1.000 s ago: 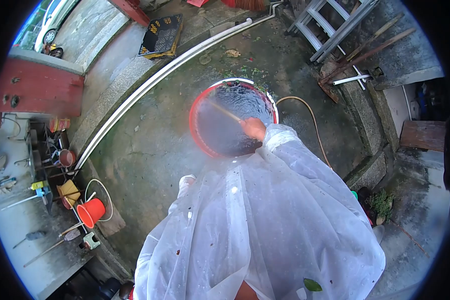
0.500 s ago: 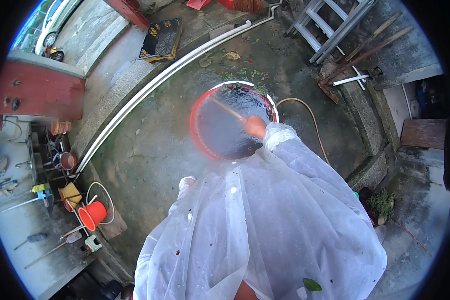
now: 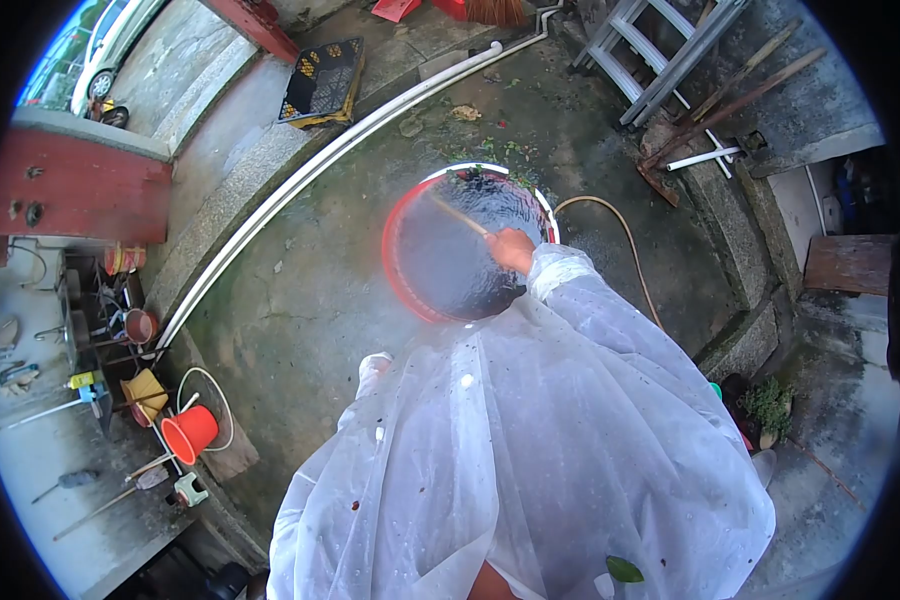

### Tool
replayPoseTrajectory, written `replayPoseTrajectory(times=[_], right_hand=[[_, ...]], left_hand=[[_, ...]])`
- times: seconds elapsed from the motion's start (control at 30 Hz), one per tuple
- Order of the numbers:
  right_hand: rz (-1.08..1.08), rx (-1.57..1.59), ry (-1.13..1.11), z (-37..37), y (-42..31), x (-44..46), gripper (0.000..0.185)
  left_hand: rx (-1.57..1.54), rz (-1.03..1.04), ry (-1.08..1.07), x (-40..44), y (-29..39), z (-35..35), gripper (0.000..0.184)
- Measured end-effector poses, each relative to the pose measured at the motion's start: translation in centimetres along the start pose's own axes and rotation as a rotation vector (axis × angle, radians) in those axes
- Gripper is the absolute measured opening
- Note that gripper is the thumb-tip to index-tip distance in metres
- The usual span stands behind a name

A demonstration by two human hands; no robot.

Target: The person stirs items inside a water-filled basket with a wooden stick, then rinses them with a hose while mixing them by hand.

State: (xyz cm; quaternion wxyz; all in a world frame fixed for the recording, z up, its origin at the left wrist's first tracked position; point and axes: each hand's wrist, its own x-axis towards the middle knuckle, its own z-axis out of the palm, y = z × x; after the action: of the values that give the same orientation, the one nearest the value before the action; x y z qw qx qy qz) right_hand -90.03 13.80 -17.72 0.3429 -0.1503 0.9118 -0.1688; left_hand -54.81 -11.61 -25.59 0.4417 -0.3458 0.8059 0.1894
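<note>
Damp concrete floor [image 3: 300,310], with white piping [image 3: 295,190] along the left edge. Where to look first?

"Near the middle of the floor: round red tub [image 3: 392,245], tan rod [image 3: 462,217] slanting inside its rim."

"How far along?"

"Seems under way: tub already holding water [image 3: 515,205], rod angled into it. Cannot judge the remainder."

"And the look?"

"Red wall, white along part of the far and right rim. Water dark and rippled rightward, hazy leftward; rod thin, straight, tip blurred."

"Grip?"

"Right hand [image 3: 511,250] closed round the rod's near end. Left hand [image 3: 377,364] mostly hidden at the sleeve, apart from the tub; cannot tell its grip."

"Further out?"

"Green scraps [image 3: 515,152] beyond the far rim, hose [image 3: 625,237] curving from the right rim, crate [image 3: 322,82] past the piping, ladder [image 3: 686,61] toward the floor's far right corner."
</note>
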Motion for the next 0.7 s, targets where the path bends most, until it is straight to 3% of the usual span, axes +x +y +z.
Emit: replayPoseTrajectory(times=[0.43, 0.5, 0.53, 0.7], right_hand=[[0.014, 0.07, -0.046, -0.3, 0.4, -0.2, 0.053], [0.0, 0.043, -0.076, -0.4, 0.3, -0.4, 0.051], [0.016, 0.072, -0.09, -0.4, 0.4, -0.6, 0.052], [0.075, 0.137, -0.118, -1.4, -0.4, -1.2, 0.055]], left_hand=[[0.137, 0.167, 0.041, 1.2, -0.4, 0.9, 0.03], [0.169, 0.032, -0.227, 2.4, -0.1, 0.5, 0.041], [0.156, 0.015, -0.244, 2.7, -0.1, 0.5, 0.042], [-0.04, 0.003, -0.08, 3.5, 0.5, -0.6, 0.044]])
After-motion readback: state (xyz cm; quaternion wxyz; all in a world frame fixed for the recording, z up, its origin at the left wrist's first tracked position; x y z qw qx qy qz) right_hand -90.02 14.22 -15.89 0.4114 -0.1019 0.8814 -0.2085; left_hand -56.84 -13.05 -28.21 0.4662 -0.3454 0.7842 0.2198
